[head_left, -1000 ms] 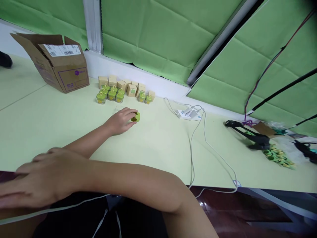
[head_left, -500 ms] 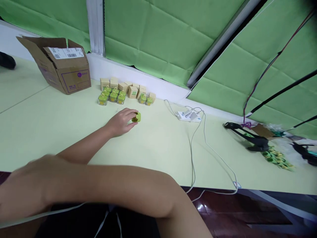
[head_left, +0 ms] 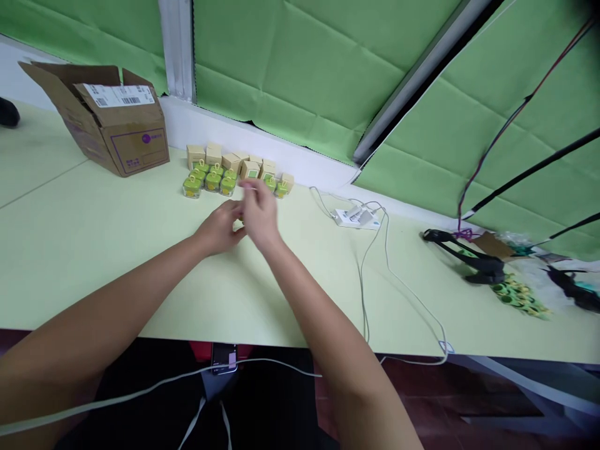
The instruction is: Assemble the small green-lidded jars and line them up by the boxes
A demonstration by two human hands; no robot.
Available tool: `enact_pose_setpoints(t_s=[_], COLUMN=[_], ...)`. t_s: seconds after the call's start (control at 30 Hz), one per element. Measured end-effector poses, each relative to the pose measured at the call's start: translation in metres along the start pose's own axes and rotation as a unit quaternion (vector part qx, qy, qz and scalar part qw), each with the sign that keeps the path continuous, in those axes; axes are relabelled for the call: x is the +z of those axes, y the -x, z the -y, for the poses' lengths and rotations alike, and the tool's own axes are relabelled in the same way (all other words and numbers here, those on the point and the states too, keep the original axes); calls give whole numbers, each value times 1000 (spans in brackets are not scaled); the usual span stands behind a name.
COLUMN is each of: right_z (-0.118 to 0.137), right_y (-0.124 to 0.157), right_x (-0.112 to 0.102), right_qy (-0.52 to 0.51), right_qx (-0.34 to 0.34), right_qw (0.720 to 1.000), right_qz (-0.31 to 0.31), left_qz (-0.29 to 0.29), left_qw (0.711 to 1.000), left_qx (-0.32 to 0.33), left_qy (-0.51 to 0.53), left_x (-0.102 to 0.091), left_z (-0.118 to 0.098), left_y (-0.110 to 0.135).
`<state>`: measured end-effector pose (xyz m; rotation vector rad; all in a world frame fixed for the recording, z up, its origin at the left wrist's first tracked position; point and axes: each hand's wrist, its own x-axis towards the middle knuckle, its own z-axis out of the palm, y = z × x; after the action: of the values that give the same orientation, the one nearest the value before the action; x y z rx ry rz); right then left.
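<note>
My left hand (head_left: 220, 230) is closed on a small green plastic lid, now almost wholly hidden behind my right hand. Against it, just above the table, is my right hand (head_left: 260, 215), with thumb and fingers pinched together. Something small and pale may be at those fingertips, but blur keeps me from making it out. Behind the hands stand several small clear jars (head_left: 192, 187) with green lids and loop handles. A row of small beige boxes (head_left: 214, 154) is at their back, by the wall.
An open cardboard carton (head_left: 135, 147) stands at the left rear. A white power strip (head_left: 357, 217) with cables lies right of the middle. Farther right are a black strap-like object (head_left: 485, 269) and a heap of green and yellow pieces (head_left: 520, 295). A phone (head_left: 224, 358) rests below the table edge.
My right hand has swung from the lower left up to my left hand and now covers the green lid. My left hand has stayed almost in place.
</note>
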<state>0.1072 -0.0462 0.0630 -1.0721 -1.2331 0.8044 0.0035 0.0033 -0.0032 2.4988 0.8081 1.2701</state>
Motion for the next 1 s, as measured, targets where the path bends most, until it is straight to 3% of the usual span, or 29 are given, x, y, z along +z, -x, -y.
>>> enact_pose_setpoints(t_s=[0.07,0.13,0.2,0.63,0.83,1.0], right_z=[-27,-49,-61,-68,-73,-68], right_y=[-5,-2,3,3,1,2], right_x=[-40,-64,-71,-67,-58,-56], right_qy=[25,45,62,5,-70,-142], right_qx=[-18,-24,-26,76,148,168], right_qw=[992,989,990,990,986,975], right_qz=[-119,-139,-125,-119,3,19], left_qz=[-13,-27,-35,-57,-63,-60], left_qw=[1000,999,999,998,998,997], left_qx=[20,27,21,-16,-13,-16], left_qy=[-3,-11,-16,-24,-26,-35], left_x=[0,-1,-2,-2,-5,-7], left_z=[0,-1,-1,-8,-10,-8], left_y=[0,0,0,0,-1,-2])
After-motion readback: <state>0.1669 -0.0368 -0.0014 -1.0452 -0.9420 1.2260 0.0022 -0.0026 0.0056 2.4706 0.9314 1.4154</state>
